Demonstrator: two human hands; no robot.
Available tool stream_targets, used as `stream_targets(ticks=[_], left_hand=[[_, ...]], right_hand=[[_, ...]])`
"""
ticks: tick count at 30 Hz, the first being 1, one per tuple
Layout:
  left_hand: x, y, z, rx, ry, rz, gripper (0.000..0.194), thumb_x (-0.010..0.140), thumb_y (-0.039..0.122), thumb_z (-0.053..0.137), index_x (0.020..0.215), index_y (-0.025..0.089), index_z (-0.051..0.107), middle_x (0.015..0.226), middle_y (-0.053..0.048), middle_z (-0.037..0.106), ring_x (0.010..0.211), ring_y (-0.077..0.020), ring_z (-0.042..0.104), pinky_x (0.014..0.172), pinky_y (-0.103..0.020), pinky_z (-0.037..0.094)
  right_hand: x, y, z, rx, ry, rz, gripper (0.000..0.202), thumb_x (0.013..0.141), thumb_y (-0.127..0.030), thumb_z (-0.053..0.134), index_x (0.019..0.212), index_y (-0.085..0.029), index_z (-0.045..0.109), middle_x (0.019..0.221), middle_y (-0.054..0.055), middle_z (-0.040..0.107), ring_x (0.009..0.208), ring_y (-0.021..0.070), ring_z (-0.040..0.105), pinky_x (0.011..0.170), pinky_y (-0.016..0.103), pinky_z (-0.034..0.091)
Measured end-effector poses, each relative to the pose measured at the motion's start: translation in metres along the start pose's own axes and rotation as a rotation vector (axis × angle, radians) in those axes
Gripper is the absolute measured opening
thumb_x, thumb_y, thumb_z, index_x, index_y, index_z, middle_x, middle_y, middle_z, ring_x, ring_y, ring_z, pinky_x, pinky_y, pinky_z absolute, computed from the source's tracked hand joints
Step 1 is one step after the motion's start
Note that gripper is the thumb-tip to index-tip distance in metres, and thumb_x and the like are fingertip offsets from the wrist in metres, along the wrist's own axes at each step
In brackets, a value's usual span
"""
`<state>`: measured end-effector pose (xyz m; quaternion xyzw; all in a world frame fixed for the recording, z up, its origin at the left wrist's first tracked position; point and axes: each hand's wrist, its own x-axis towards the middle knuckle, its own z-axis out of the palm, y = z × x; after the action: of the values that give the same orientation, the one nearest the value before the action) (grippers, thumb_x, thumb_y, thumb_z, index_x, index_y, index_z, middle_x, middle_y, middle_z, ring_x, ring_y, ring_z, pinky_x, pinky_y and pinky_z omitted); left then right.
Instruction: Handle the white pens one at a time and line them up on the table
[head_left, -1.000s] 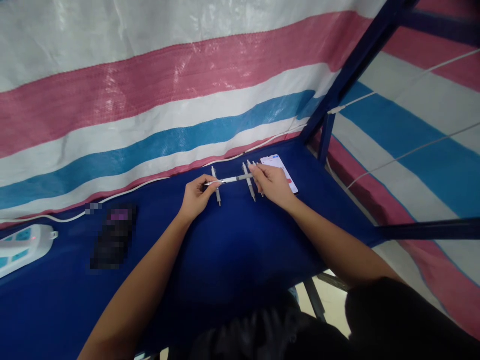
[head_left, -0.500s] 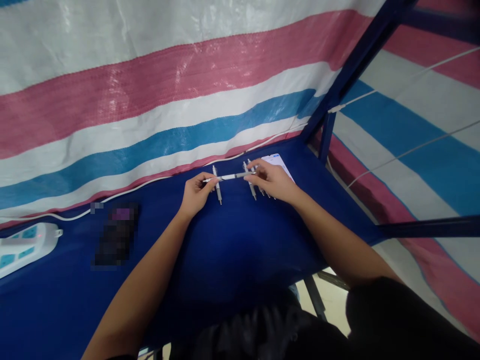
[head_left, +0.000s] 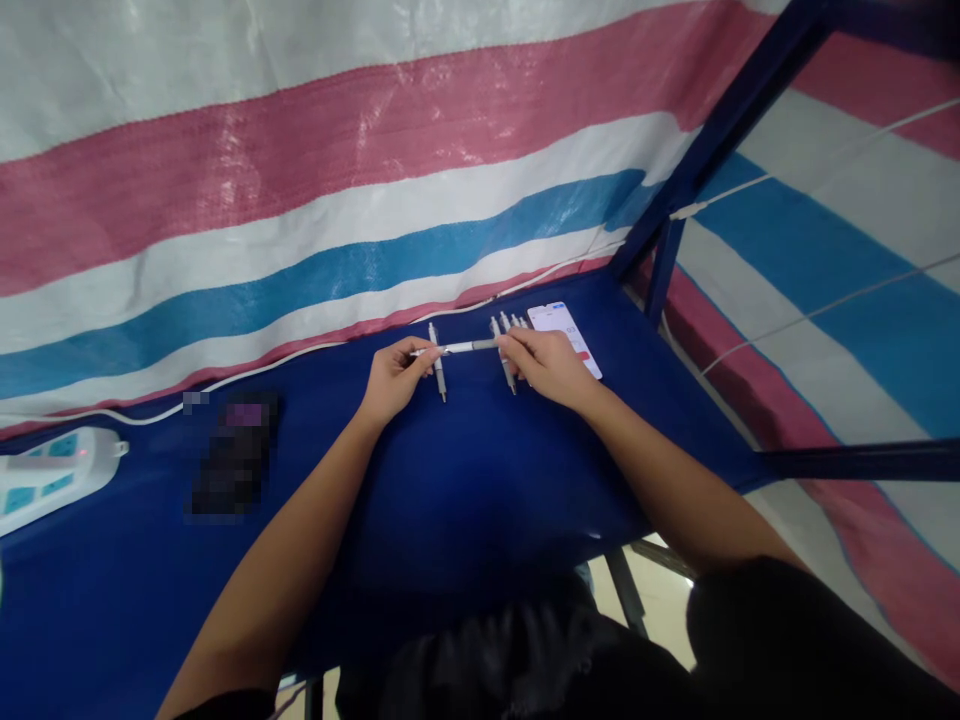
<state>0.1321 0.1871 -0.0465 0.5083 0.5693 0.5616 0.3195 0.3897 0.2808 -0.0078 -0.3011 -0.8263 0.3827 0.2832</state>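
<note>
A white and grey pen [head_left: 461, 347] is held level between my two hands above the table. My left hand [head_left: 396, 378] pinches its white end, while my right hand [head_left: 545, 366] has thumb and fingers closed on the grey end. Below the held pen, close to my left fingers, another white and grey pen [head_left: 439, 375] lies on the cloth. Several more pens [head_left: 496, 328] lie side by side under and beside my right hand, which covers part of them. Just behind that hand rests a phone [head_left: 555, 318] with a lit screen.
Dark blue cloth [head_left: 480, 480] covers the table. A dark blurred object [head_left: 232, 460] and a white power strip [head_left: 67, 470] lie to the left. A white cable [head_left: 300, 358] runs along the back, before a striped tarp [head_left: 337, 200]. A blue metal frame [head_left: 660, 260] stands at right.
My right fingers have closed around the grey end of the pen, where they were spread apart before. More of the phone now shows. The view has shifted slightly.
</note>
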Motion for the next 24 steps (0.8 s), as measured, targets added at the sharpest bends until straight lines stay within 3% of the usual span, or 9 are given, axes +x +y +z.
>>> stream_targets(ticks=[3, 7, 12, 15, 19, 24], left_hand=[[0.0, -0.002, 0.0, -0.013, 0.011, 0.0, 0.031, 0.086, 0.049, 0.088, 0.087, 0.019, 0.081, 0.064, 0.001, 0.066, 0.057, -0.0106, 0.057, 0.058, -0.024, 0.048], [0.0, -0.005, -0.001, -0.031, -0.045, -0.015, 0.034, 0.086, 0.051, 0.088, 0.088, 0.018, 0.081, 0.066, 0.0, 0.068, 0.059, -0.0113, 0.06, 0.06, -0.025, 0.051], [-0.001, -0.002, -0.004, -0.06, -0.066, -0.003, 0.03, 0.085, 0.048, 0.09, 0.087, 0.019, 0.08, 0.069, -0.001, 0.071, 0.06, -0.0116, 0.061, 0.061, -0.026, 0.053], [-0.001, 0.005, -0.003, -0.136, 0.016, 0.026, 0.028, 0.085, 0.041, 0.09, 0.096, 0.02, 0.077, 0.075, 0.0, 0.072, 0.065, -0.0128, 0.067, 0.067, -0.027, 0.057], [0.004, 0.014, 0.01, -0.271, 0.143, 0.04, 0.04, 0.09, 0.04, 0.088, 0.117, 0.025, 0.063, 0.076, 0.004, 0.07, 0.07, -0.0135, 0.072, 0.076, -0.029, 0.062], [0.02, 0.021, 0.039, -0.29, 0.087, -0.041, 0.056, 0.094, 0.051, 0.085, 0.133, 0.027, 0.052, 0.08, 0.003, 0.074, 0.06, -0.014, 0.07, 0.058, -0.026, 0.057]], right_hand=[[-0.001, -0.001, 0.001, 0.025, -0.016, -0.044, 0.044, 0.104, -0.067, 0.061, 0.099, -0.023, 0.064, 0.08, 0.0, 0.07, 0.066, 0.0153, 0.059, 0.068, 0.031, 0.044], [-0.001, -0.001, 0.003, -0.041, -0.051, 0.01, 0.058, 0.111, -0.065, 0.047, 0.069, -0.024, 0.049, 0.058, -0.001, 0.052, 0.059, 0.0152, 0.049, 0.063, 0.033, 0.036], [0.0, -0.007, 0.003, 0.022, -0.074, 0.177, 0.062, 0.112, -0.057, 0.049, 0.059, -0.024, 0.048, 0.053, 0.0, 0.048, 0.055, 0.014, 0.046, 0.061, 0.034, 0.034], [0.0, -0.016, 0.003, 0.15, -0.202, 0.268, 0.063, 0.109, -0.062, 0.052, 0.06, -0.023, 0.054, 0.049, -0.002, 0.049, 0.049, 0.0122, 0.047, 0.058, 0.031, 0.036], [-0.004, -0.028, 0.009, 0.218, -0.298, 0.27, 0.062, 0.11, -0.061, 0.05, 0.063, -0.022, 0.06, 0.049, -0.003, 0.054, 0.048, 0.0118, 0.052, 0.06, 0.029, 0.041], [-0.006, -0.032, 0.015, 0.168, -0.285, 0.273, 0.057, 0.111, -0.053, 0.048, 0.067, -0.022, 0.063, 0.051, -0.002, 0.058, 0.053, 0.0135, 0.059, 0.066, 0.029, 0.046]])
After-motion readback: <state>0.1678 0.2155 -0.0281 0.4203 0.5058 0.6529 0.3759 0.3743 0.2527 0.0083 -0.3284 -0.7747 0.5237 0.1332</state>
